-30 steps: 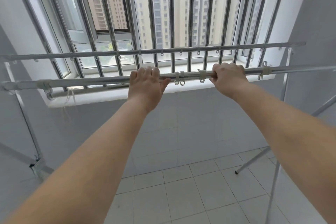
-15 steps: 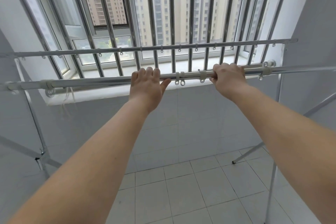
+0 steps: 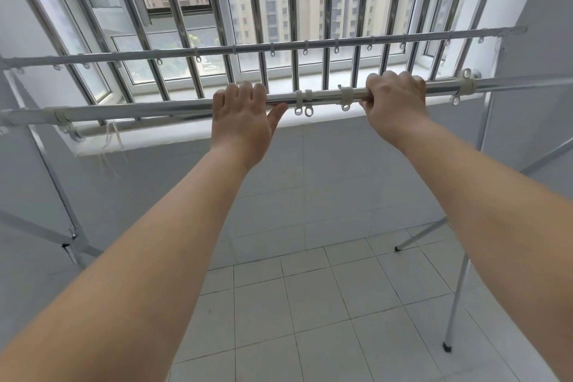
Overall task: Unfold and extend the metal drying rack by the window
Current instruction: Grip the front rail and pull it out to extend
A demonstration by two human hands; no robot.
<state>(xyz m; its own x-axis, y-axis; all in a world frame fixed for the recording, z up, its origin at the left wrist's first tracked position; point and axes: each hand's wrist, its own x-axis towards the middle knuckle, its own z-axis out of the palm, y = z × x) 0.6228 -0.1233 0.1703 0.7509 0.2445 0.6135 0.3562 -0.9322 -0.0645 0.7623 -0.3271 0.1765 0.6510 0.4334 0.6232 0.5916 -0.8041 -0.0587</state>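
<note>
The metal drying rack stands in front of the window. Its near top rail (image 3: pixel 161 108) runs across the view with white plastic ring clips (image 3: pixel 302 102) on it. My left hand (image 3: pixel 242 121) lies over this rail left of centre, fingers curled on top, thumb underneath. My right hand (image 3: pixel 392 99) is wrapped around the same rail to the right of the clips. A second, far rail (image 3: pixel 279 46) with several small rings runs parallel, closer to the window bars. Rack legs (image 3: pixel 454 298) reach the floor at right, and a crossed leg joint (image 3: pixel 73 239) shows at left.
A window with vertical metal security bars (image 3: pixel 266 18) fills the wall ahead above a white sill (image 3: pixel 186 136). Grey walls close in on the left and right. White floor tiles (image 3: pixel 310 304) lie below. Thin white strings (image 3: pixel 108 139) hang near the rail's left end.
The far rail has shifted away from the near rail and higher in view, widening the gap between them. Both hands keep their hold on the near rail.
</note>
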